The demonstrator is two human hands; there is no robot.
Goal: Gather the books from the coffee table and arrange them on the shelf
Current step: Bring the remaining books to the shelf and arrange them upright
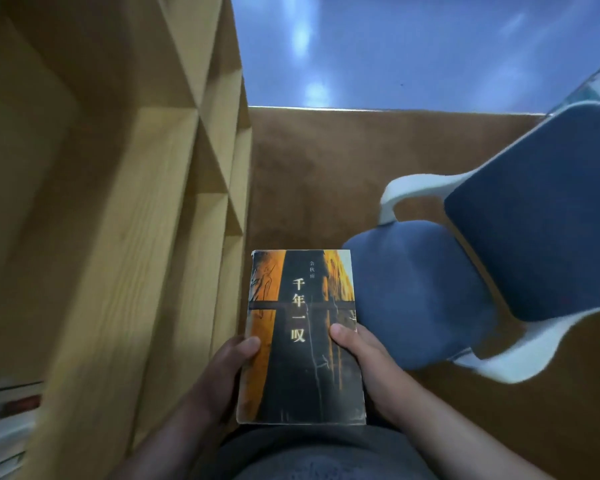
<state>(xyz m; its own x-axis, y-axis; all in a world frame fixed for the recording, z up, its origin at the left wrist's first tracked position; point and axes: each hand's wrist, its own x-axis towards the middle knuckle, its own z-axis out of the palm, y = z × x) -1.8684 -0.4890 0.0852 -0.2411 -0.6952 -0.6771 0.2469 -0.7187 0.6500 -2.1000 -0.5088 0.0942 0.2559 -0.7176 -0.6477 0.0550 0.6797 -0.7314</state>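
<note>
Both hands — left hand (222,372) and right hand (364,365) — grip a worn paperback book (302,337) by its side edges, thumbs on the orange-and-black cover reading 千年一叹, held flat just beside the wooden shelf (125,216) — a blue chair (499,258) stands right.

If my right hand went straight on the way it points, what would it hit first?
Likely the blue chair seat, just beyond the right hand holding the book; depth is unclear.

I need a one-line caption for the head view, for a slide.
Left hand and right hand hold an orange-and-black book beside a wooden shelf, blue chair at right.
</note>
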